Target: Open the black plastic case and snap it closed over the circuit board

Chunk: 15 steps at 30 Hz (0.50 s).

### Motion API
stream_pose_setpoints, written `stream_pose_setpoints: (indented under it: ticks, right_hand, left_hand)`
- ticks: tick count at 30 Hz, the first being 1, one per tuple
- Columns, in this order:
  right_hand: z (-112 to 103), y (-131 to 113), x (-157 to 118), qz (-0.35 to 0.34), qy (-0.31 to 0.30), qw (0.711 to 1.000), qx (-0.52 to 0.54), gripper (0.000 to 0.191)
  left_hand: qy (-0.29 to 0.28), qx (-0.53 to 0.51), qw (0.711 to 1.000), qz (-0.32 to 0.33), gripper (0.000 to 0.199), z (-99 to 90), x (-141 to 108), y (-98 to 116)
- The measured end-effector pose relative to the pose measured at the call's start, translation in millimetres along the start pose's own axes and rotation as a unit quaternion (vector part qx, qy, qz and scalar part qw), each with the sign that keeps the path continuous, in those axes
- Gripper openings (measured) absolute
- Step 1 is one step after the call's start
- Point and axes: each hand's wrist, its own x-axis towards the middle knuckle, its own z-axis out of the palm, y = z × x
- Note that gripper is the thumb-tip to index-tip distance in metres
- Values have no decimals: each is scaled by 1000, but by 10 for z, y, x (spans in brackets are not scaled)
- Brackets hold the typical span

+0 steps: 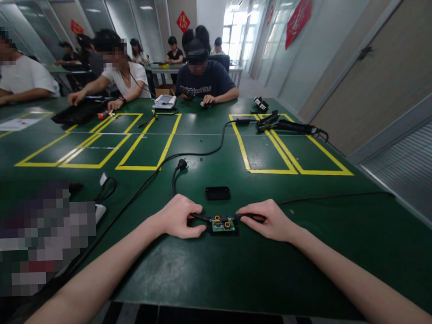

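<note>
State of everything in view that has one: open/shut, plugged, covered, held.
Case: open
Circuit board: in case, exposed
Case cover: off, on table
Power plug: unplugged, prongs bare
Left hand: at left cable, grip unclear
Right hand: at right cable, grip unclear
Black handled tool: lying down, power unclear

Open tabletop (206,276) in front, black cover (217,193) beyond
</note>
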Motion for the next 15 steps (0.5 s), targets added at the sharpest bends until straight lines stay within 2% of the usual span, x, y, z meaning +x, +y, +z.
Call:
stream_pose_setpoints:
  ticks: [6, 11, 15]
  right_hand:
    - [-4, 11, 1, -3, -5, 1000, 2, 28]
    - [-21, 0, 10, -35, 0, 999, 2, 26]
    - [-20, -16, 15, -58, 7, 998, -22, 24]
  left_hand:
    - [-1, 7, 1000, 1, 34, 5, -4, 8]
    - [16, 28, 999, 30, 50, 58, 3, 28]
    - [13, 27, 999, 26, 52, 65, 2, 40]
